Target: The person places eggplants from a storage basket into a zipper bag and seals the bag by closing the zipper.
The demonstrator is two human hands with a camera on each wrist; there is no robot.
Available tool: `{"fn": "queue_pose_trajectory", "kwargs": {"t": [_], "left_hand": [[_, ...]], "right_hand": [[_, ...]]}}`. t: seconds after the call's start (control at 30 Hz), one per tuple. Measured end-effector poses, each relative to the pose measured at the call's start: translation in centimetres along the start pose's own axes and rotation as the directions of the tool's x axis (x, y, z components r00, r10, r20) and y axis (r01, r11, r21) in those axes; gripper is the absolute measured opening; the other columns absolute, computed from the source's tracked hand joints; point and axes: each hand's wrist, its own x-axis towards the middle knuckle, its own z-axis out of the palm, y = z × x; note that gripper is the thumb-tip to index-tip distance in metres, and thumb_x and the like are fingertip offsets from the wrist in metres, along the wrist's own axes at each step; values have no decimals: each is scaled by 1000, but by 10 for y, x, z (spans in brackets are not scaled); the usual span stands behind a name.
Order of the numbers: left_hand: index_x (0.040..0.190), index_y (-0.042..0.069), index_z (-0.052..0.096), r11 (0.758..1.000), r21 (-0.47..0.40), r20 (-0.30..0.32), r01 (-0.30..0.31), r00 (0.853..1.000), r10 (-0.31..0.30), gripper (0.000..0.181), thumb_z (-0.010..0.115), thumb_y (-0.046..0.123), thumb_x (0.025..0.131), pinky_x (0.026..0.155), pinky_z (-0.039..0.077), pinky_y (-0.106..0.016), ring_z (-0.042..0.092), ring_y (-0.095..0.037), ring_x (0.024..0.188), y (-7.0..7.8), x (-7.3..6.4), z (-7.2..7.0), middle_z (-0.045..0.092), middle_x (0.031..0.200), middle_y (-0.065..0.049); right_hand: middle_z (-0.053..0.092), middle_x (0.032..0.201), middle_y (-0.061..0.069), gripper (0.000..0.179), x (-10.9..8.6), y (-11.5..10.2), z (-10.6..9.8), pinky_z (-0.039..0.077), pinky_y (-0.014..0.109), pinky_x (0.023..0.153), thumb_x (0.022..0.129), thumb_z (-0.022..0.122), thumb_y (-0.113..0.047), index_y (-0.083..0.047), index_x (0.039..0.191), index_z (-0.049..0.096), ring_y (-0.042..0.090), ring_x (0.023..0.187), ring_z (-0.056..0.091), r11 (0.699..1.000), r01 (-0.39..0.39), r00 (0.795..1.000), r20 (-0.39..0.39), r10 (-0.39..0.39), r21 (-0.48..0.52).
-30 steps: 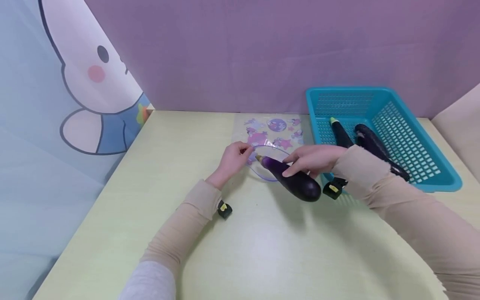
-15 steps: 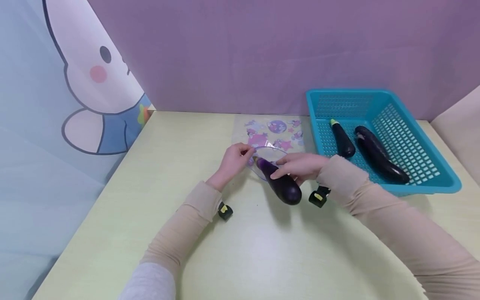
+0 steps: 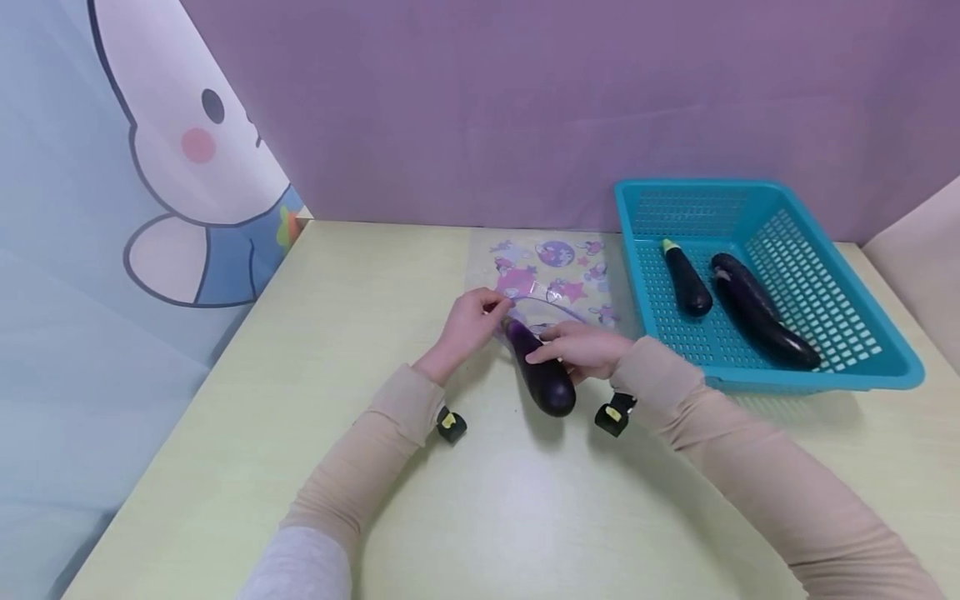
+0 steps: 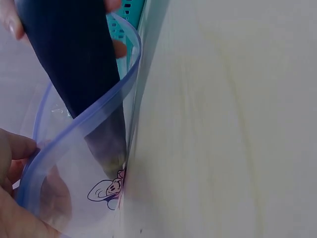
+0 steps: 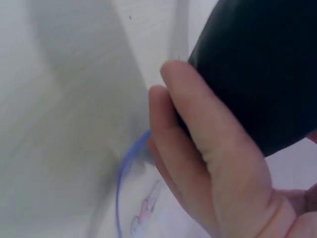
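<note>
- Head view: we list one held eggplant [image 3: 551, 383], dark purple and glossy, plump and rounded at one end, slimmer and more violet toward the stem; it slants over the table [image 3: 427, 508], stem end at the mouth of a clear bag [image 3: 553, 257] printed in pink and violet.
- Head view, hands: right hand [image 3: 588, 348] curled round the held eggplant; left hand [image 3: 468, 321] pinching the bag at its opening.
- Head view: we count a short eggplant [image 3: 687, 283] and a long eggplant [image 3: 763, 321] inside a turquoise basket [image 3: 813, 381].
- Left wrist view: we see the tapered stem end inside the bag, past its violet rim [image 4: 96, 111], paler through the film.
- Right wrist view: we note near-black skin, the right hand's fingers against it.
</note>
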Motion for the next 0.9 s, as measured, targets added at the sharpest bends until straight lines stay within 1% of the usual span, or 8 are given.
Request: {"fn": "queue_pose_trajectory", "kwargs": {"t": [0.13, 0.27, 0.37, 0.5, 0.6, 0.73, 0.83, 0.9], "left_hand": [[94, -3, 70, 1000, 0, -9, -2, 1000, 2, 21, 55, 13, 95, 71, 48, -26, 57, -21, 81, 0, -1, 1, 65, 89, -13], [95, -2, 70, 1000, -8, -18, 0, 1000, -1, 20, 56, 12, 94, 72, 49, -27, 58, -21, 81, 1, -1, 1, 66, 90, -13], [96, -2, 70, 1000, -18, -16, 7, 1000, -8, 19, 57, 12, 94, 71, 49, -26, 60, -21, 80, 2, -1, 1, 66, 90, -13], [98, -1, 70, 999, -28, -15, 17, 1000, -17, 19, 57, 12, 94, 71, 50, -26, 61, -22, 81, 4, -3, 0, 66, 92, -14], [98, -1, 70, 1000, -21, -18, 9, 1000, -9, 19, 57, 11, 94, 75, 51, -28, 61, -24, 84, 5, -4, -1, 67, 93, -14], [99, -1, 71, 1000, -13, -16, -10, 1000, 10, 19, 57, 11, 94, 78, 52, -31, 62, -25, 88, 7, -4, -1, 68, 95, -15], [99, -1, 71, 1000, -15, -12, -8, 1000, 8, 19, 58, 12, 94, 79, 52, -32, 62, -25, 89, 8, -4, -1, 68, 96, -15], [99, -1, 71, 1000, -15, -11, -4, 1000, 4, 19, 58, 12, 94, 79, 52, -32, 62, -25, 89, 8, -4, -1, 68, 96, -15]], "right_hand": [[35, 144, 27, 73, 5, 4, 3, 53, 42, 88, 95, 51, -18, 8, 148, 7, 34, 114, 55, 998, 16, 1000, 4, -16, 68], [40, 141, 27, 70, 11, 6, 3, 54, 37, 84, 96, 49, -19, 6, 148, 10, 28, 108, 57, 992, 37, 999, 2, -37, 117], [44, 137, 26, 63, 15, 7, 2, 54, 35, 84, 97, 48, -18, 5, 147, 19, 25, 104, 57, 986, 47, 999, 0, -48, 162], [46, 134, 27, 55, 19, 8, 1, 54, 38, 87, 97, 48, -18, 6, 143, 29, 25, 103, 58, 977, 66, 998, -13, -64, 201], [46, 133, 28, 54, 23, 8, 0, 54, 38, 88, 97, 47, -18, 8, 141, 32, 24, 101, 58, 973, 86, 996, -38, -79, 214], [50, 126, 26, 51, 28, 10, 0, 56, 30, 80, 97, 47, -17, 10, 139, 34, 19, 90, 60, 966, 100, 993, -84, -82, 239], [51, 120, 22, 50, 31, 10, -1, 55, 25, 72, 97, 47, -17, 11, 138, 35, 15, 83, 59, 961, 108, 989, -122, -79, 256], [51, 119, 21, 51, 33, 10, -1, 55, 24, 72, 97, 47, -17, 12, 138, 34, 14, 82, 59, 958, 117, 987, -141, -82, 261]]}}
